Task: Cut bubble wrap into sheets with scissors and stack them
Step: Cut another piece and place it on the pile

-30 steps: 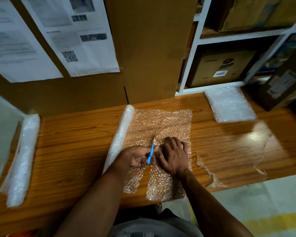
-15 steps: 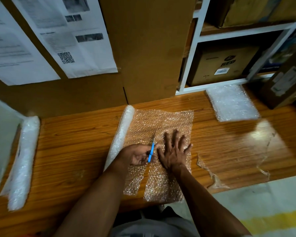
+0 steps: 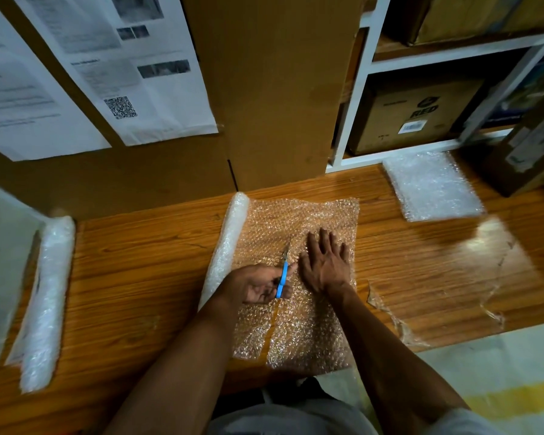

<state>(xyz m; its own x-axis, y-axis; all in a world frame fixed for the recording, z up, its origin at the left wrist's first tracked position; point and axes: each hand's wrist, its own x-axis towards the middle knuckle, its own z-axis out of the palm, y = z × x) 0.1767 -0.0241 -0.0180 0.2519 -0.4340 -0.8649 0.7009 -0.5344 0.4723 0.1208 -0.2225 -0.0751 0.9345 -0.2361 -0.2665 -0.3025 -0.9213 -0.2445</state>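
Note:
A bubble wrap roll (image 3: 225,249) lies on the wooden table (image 3: 139,277), with its unrolled sheet (image 3: 299,221) spread to the right. A cut runs up the sheet from the near edge. My left hand (image 3: 258,284) grips blue-handled scissors (image 3: 282,274), blades pointing away along the cut. My right hand (image 3: 325,262) presses flat on the sheet right of the cut, fingers straight. A stack of cut sheets (image 3: 431,186) lies at the back right.
A second bubble wrap roll (image 3: 44,299) lies at the table's left end. Crumpled clear film (image 3: 393,318) sits near the front right edge. Cardboard panels with taped papers (image 3: 123,67) stand behind, and a white shelf holds boxes (image 3: 412,114) at the right.
My right hand went from curled on the sheet to flat with straight fingers, sliding slightly farther up. The scissors in my left hand have advanced a little along the cut.

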